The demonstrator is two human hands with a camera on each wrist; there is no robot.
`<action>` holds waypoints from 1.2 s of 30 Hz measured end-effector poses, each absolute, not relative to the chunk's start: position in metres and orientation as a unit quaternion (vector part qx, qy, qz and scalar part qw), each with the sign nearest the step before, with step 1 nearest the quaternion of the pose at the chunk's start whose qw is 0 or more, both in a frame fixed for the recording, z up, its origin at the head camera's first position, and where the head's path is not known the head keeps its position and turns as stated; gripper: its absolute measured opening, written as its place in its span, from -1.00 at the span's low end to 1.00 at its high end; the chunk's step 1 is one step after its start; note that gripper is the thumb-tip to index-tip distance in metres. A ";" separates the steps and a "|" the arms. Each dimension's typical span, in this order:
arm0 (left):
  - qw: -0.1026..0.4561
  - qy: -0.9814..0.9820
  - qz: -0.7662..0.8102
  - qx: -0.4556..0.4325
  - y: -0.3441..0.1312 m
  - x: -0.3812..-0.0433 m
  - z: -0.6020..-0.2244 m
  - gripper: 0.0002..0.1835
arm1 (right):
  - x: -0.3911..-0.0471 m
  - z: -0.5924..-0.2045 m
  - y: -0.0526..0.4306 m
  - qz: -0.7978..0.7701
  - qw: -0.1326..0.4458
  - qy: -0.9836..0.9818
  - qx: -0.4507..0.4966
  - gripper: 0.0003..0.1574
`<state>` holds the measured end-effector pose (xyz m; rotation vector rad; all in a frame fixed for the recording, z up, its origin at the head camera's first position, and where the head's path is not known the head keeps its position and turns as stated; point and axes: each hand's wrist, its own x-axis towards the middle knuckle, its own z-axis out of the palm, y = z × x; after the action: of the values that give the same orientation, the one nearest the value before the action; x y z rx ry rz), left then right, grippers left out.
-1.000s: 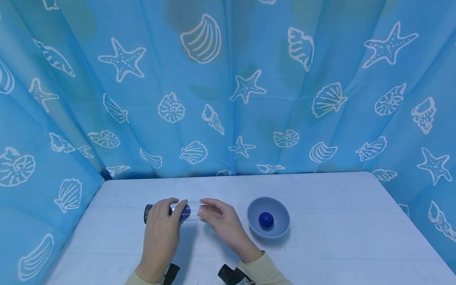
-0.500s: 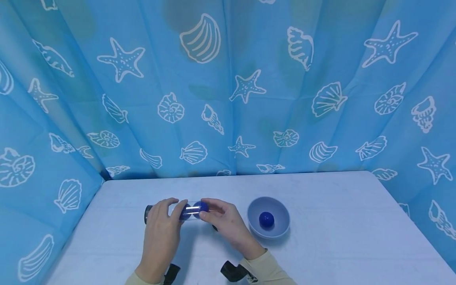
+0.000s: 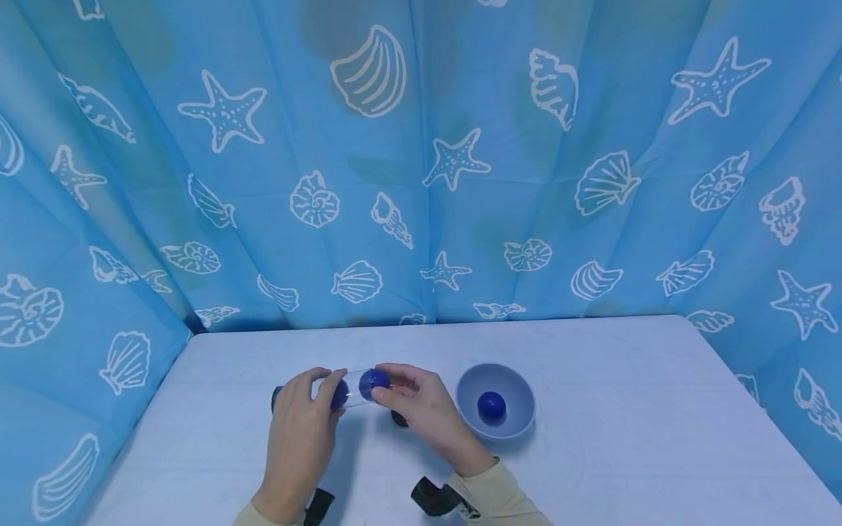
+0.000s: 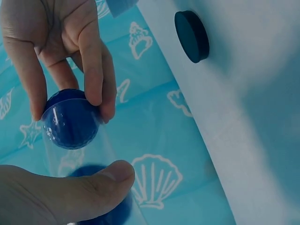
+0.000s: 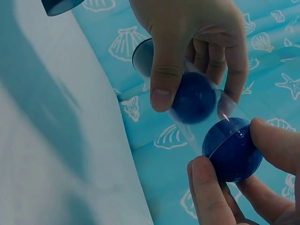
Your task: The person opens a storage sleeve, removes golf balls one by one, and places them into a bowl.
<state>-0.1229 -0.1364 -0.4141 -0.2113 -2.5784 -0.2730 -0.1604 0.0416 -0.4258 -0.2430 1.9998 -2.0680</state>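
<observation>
Where no ball showed at the open end of the clear tube [image 3: 353,391] a second ago, we now see a blue ball [image 5: 232,152] across its mouth, partly in and partly out, which we judge leaves it midway through. Our left hand [image 3: 299,427], thumb and fingers curled, grips the tube around a second ball [image 5: 194,98]; our right hand [image 3: 426,408], barely open, pinches the blue ball. A third ball [image 3: 491,406] sits in the bowl [image 3: 520,394].

We've got the head cam looking forward and down over the bench [image 3: 625,409] from the near side; both wrist cams [image 3: 434,498] sit way closer, sharing the clear tube [image 3: 354,388] from opposite ends.
</observation>
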 end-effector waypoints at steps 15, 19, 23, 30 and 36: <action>0.256 -0.958 -0.110 -0.072 -0.136 -0.123 -0.413 -0.33 | -0.157 -0.417 0.046 -0.629 0.058 0.769 -0.096 -0.40; 0.254 -0.958 -0.109 -0.071 -0.136 -0.123 -0.413 -0.32 | -0.157 -0.417 0.047 -0.626 0.042 0.772 -0.106 -0.41; 0.251 -0.960 -0.105 -0.068 -0.135 -0.123 -0.415 -0.31 | -0.158 -0.417 0.050 -0.623 0.024 0.775 -0.108 -0.43; 0.254 -0.959 -0.104 -0.070 -0.134 -0.123 -0.417 -0.30 | -0.159 -0.411 0.059 -0.617 0.007 0.780 -0.107 -0.41; 0.253 -0.959 -0.106 -0.072 -0.134 -0.123 -0.417 -0.30 | -0.160 -0.407 0.064 -0.602 -0.006 0.792 -0.096 -0.43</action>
<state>-0.1232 -0.1344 -0.4171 -0.1956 -2.6068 -0.2872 -0.1598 0.0645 -0.4070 -0.3038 2.4998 -1.8995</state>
